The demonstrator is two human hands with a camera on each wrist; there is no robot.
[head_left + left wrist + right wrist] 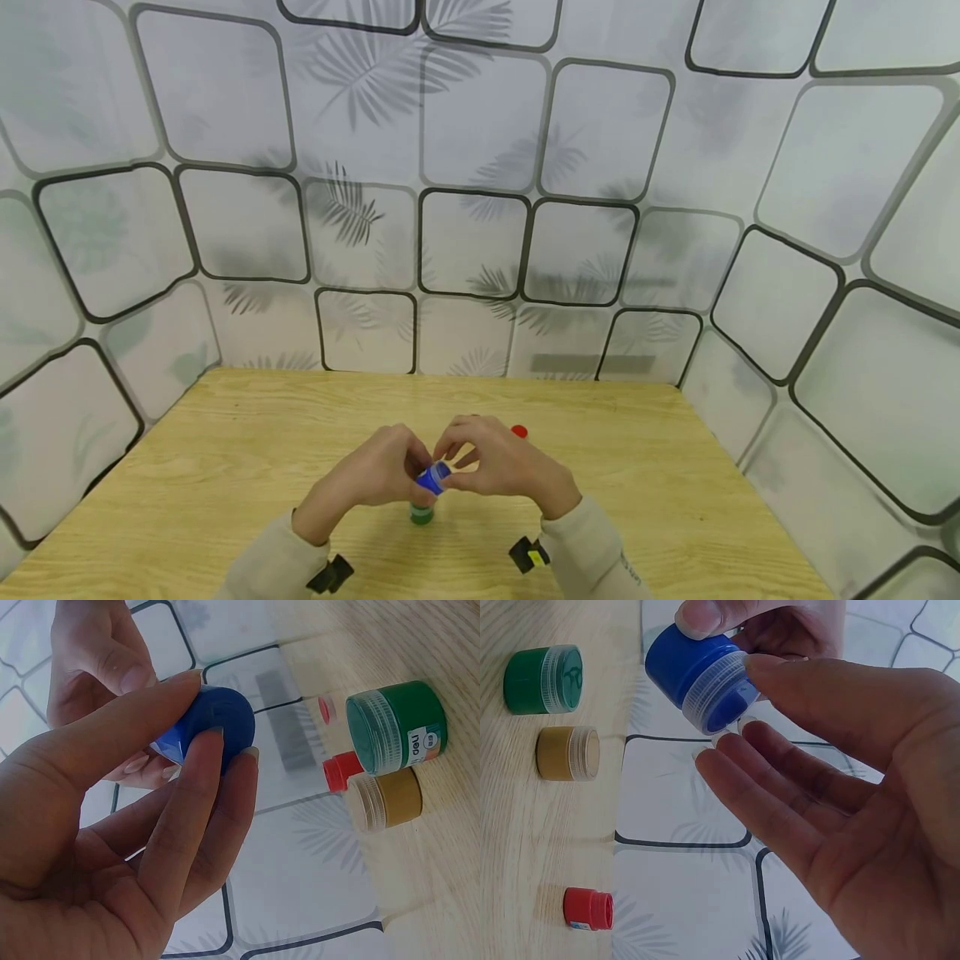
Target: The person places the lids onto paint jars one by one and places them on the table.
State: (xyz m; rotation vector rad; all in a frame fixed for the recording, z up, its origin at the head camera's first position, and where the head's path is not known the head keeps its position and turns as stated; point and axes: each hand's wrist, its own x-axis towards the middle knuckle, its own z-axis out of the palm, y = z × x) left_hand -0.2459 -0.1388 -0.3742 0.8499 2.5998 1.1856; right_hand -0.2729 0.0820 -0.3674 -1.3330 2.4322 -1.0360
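Note:
My left hand [384, 468] grips a small blue paint jar [430, 480], with its thumb and fingers round the base. The jar is tilted, its clear ribbed lid [714, 694] turned toward my right hand [504, 463]. On the right, the thumb and fingertips pinch the edge of this lid, as the right wrist view shows. Both hands are held over the table. Just below them a green paint jar [422, 514] stands on the wood, its clear lid on.
A mustard-yellow jar [555, 754] with a clear lid stands near the green one. Farther off is a red jar [587, 908] that looks uncapped, and a red disc [519, 431] lies flat on the wooden table [300, 417]. Patterned cloth walls [472, 242] enclose the table's back and sides.

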